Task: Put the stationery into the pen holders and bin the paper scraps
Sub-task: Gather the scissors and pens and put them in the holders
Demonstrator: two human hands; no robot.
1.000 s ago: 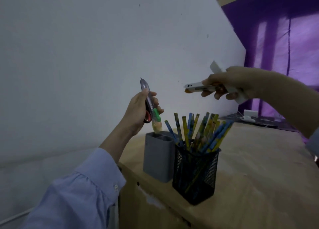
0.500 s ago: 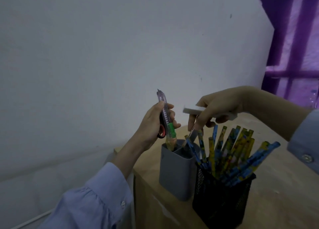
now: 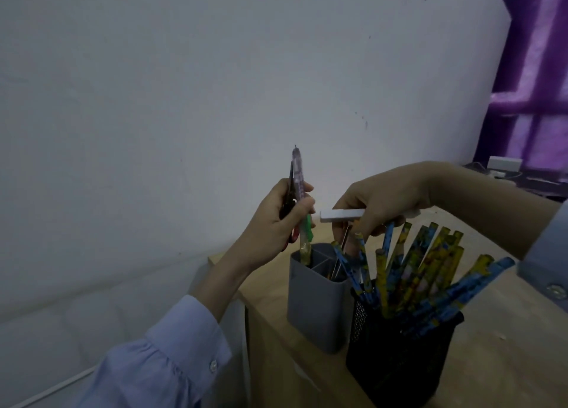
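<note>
My left hand (image 3: pixel 276 223) grips a clear purple pen with a green band (image 3: pixel 299 192) together with red-handled scissors (image 3: pixel 289 204). The pen's lower end dips into the left compartment of the grey divided pen holder (image 3: pixel 316 309). My right hand (image 3: pixel 378 198) hovers just above the holder, holding a white flat stick (image 3: pixel 341 214) level, with a thin metal item (image 3: pixel 345 241) hanging from its fingers down into the grey holder. Beside it, a black mesh pen holder (image 3: pixel 399 361) is packed with several blue and yellow patterned pencils (image 3: pixel 415 272).
Both holders stand near the left edge of a wooden desk (image 3: pixel 491 361), which butts against a white wall (image 3: pixel 184 100). A white charger block and cables (image 3: pixel 504 164) lie at the far right under a purple curtain (image 3: pixel 541 69).
My left hand lowered the pen end into the grey holder. My right hand came down and left, from above the pencils to over the grey holder. The view has closed in on the holders.
</note>
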